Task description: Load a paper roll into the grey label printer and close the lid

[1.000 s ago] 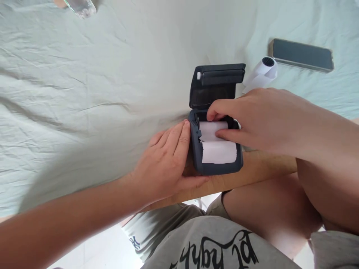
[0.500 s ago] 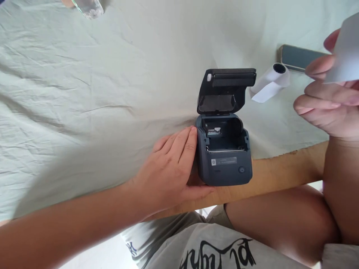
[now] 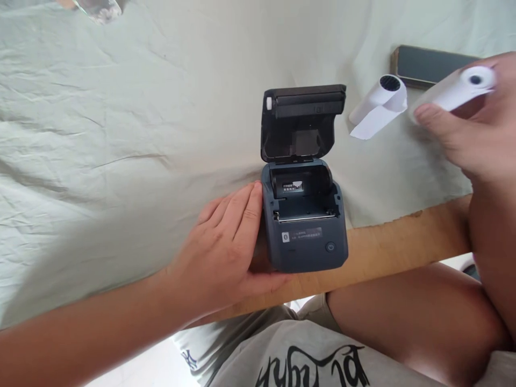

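A dark blue portable label printer [image 3: 308, 252] stands at the table's front edge, its lid [image 3: 300, 126] swung up and its paper bay bare. Along the printer's left side lie the straight, pressed-together fingers of my left hand [image 3: 226, 244]. Its thumb reaches round the front corner, holding the body. At the right, my right hand [image 3: 479, 129] is closed around a white paper roll [image 3: 447, 94], whose round core end faces me. Another paper roll [image 3: 373, 110], with a dark core and a loose strip, lies between that hand and the printer.
Behind the right hand rests a dark flat box-like object [image 3: 427, 64], partly covered. A clear object [image 3: 99, 8] is cut off at the top left, beside a bit of skin. Pale wrinkled cloth [image 3: 141, 118] covers the table, leaving a wooden edge [image 3: 403, 236] bare in front.
My right hand has come down and turned, so the white thing in it now shows as a paper roll. The view has shifted slightly; my left hand remains against the printer.
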### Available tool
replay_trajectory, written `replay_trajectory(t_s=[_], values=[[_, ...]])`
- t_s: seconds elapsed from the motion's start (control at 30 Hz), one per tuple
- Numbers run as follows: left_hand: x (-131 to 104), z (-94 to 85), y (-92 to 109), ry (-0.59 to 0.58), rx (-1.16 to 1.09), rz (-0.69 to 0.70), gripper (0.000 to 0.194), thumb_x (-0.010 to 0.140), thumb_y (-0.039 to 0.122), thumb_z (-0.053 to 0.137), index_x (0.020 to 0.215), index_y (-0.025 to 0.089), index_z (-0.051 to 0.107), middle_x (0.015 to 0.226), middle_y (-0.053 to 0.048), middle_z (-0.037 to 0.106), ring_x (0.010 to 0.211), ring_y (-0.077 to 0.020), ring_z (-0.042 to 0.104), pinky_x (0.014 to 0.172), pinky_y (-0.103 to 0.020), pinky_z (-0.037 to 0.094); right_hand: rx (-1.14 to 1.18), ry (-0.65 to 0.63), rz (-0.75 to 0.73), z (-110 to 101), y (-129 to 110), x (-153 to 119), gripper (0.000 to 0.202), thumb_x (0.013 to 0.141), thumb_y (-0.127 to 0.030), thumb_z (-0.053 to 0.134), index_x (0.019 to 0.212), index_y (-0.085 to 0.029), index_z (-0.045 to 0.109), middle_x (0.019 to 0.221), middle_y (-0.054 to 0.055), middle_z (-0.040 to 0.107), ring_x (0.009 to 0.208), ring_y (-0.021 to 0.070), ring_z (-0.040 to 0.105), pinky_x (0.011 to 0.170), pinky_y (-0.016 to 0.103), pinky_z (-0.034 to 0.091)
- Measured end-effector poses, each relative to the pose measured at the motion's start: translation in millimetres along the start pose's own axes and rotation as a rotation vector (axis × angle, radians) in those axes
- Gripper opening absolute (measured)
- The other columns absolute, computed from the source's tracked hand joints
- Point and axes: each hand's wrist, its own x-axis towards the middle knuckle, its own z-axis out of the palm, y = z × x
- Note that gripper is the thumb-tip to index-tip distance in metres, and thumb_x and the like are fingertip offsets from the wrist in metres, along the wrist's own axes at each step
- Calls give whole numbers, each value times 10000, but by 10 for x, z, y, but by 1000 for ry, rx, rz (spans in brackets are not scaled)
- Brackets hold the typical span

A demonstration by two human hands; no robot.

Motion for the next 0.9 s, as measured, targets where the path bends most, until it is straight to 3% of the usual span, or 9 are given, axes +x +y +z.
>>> replay_trajectory(t_s=[0.07,0.13,0.2,0.27,0.37,0.5,0.6,0.73,0.9], values=[[-9,10,8,0,-3,-4,996,1242,759,289,1788,-72,354,1568,-389,743,1439,-494,782,1182,-619,650,-20,-18,309,-47,-228,-19,585,854,-189,1057,1341,-255,740,1306,142,844,1089,205,780,911,447,570],[-13,15,9,-6,-20,-5,1006,1231,772,354,1831,-34,301,1599,-370,733,1467,-497,769,1189,-618,647,-15,9,338,-56,-311,-54,718,852,-171,1048,1491,-225,727,1429,167,828,1249,242,789,1038,457,584],[-11,19,8,-12,-40,-13,1023,1215,781,420,1852,-7,278,1642,-358,713,1504,-499,749,1201,-616,643,15,134,92,-33,-239,-99,664,911,-191,957,1529,-191,715,1525,196,787,1392,293,761,1164,473,578],[-6,20,5,-6,-46,-14,1027,1215,788,410,1839,-20,298,1653,-361,705,1523,-494,737,1213,-614,638,39,284,-335,21,-105,-137,520,996,-285,799,1498,-171,726,1522,213,768,1445,346,739,1239,522,568],[-3,10,-13,3,-25,3,995,1238,764,319,1796,-60,337,1621,-374,718,1514,-484,741,1202,-605,640,32,321,-788,173,-6,-164,553,1056,-429,675,1568,-219,686,1544,196,730,1533,405,689,1313,615,555],[-5,-17,-63,-41,-28,45,1030,1217,780,432,1830,-34,282,1601,-357,732,1457,-479,774,1185,-588,645,82,124,-709,427,-82,-166,755,1014,-451,765,1724,-271,581,1830,218,529,1746,419,522,1433,695,461],[-4,-26,-86,-41,-37,49,1081,1206,819,439,1838,-42,266,1621,-374,716,1465,-476,774,1195,-573,645,143,85,-629,520,-110,-193,687,986,-414,773,1645,-298,618,1640,186,709,1554,389,681,1346,690,548],[-5,-13,-93,-39,-58,41,1099,1199,841,435,1852,-26,262,1645,-370,706,1502,-473,760,1228,-567,631,229,138,-604,548,-99,-289,318,1056,-433,700,1359,-363,635,1301,82,810,1119,303,784,1006,541,688],[-24,14,-98,-36,-55,30,1123,1188,859,444,1839,-43,285,1666,-380,690,1524,-482,744,1234,-575,623,460,114,-559,611,-74,-345,489,991,-408,777,1413,-372,532,1315,76,823,884,262,771,717,443,628]])
